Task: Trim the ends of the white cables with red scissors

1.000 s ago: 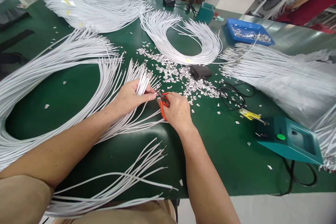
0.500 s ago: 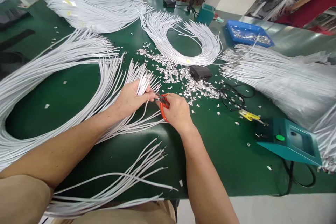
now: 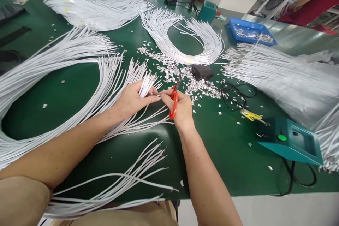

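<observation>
My left hand (image 3: pixel 136 97) is closed around a small bunch of white cables (image 3: pixel 146 85), whose cut ends stick up past the fingers. My right hand (image 3: pixel 181 107) grips red-handled scissors (image 3: pixel 174 105), with the dark blades pointing up and away. Thumb and forefinger of that hand pinch at a cable tip just beside my left fingertips; the tip itself is too small to make out. More loose white cables (image 3: pixel 143 125) fan out beneath both hands. Beyond them, many small silvery-white scraps (image 3: pixel 172 69) are strewn on the green tabletop (image 3: pixel 225 155).
A black block (image 3: pixel 202 72) sits among the scraps. To the right stand a teal machine (image 3: pixel 291 141), a yellow-handled tool (image 3: pixel 251 115) and a plastic-wrapped cable bundle (image 3: pixel 291 74). Further back are a blue tray (image 3: pixel 251 24) and large cable coils (image 3: pixel 87 0). A person in red (image 3: pixel 317 5) is at the far right.
The scissors have swung from pointing left at the cables to pointing upward in my right hand. My right fingers now pinch near the cable tip. My left hand has barely moved.
</observation>
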Demonstrator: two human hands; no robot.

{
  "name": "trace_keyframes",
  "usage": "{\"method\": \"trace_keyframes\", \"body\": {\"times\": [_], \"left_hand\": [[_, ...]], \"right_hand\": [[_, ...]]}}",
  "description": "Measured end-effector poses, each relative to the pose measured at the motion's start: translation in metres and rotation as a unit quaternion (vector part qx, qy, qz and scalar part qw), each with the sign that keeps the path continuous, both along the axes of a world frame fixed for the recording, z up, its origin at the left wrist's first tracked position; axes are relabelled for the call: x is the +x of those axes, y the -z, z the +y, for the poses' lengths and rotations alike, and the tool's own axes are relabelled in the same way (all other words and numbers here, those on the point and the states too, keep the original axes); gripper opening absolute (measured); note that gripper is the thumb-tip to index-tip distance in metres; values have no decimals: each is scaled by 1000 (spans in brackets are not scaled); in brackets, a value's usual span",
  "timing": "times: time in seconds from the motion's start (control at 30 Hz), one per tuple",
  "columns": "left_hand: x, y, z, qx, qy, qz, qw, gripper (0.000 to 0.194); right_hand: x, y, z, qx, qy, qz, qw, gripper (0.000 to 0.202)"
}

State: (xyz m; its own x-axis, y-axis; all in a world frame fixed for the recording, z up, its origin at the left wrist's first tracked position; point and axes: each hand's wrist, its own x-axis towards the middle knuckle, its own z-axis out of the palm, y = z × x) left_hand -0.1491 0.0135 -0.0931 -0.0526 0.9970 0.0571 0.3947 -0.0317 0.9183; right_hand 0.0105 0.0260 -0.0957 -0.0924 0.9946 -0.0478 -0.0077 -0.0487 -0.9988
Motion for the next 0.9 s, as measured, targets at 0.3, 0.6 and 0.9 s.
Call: {"method": "trace_keyframes", "body": {"times": [0.3,0.6,0.9], "left_hand": [[-4,6,0,-138,84,-222,962,27],[-3,5,2,-50,45,-86,994,27],[-3,5,1,-76,49,-108,990,26]], "right_hand": [[3,-2,3,-77,-37,48,995,20],[2,-5,1,-48,-22,9,999,25],[10,13,8,25,98,-159,982,24]]}}
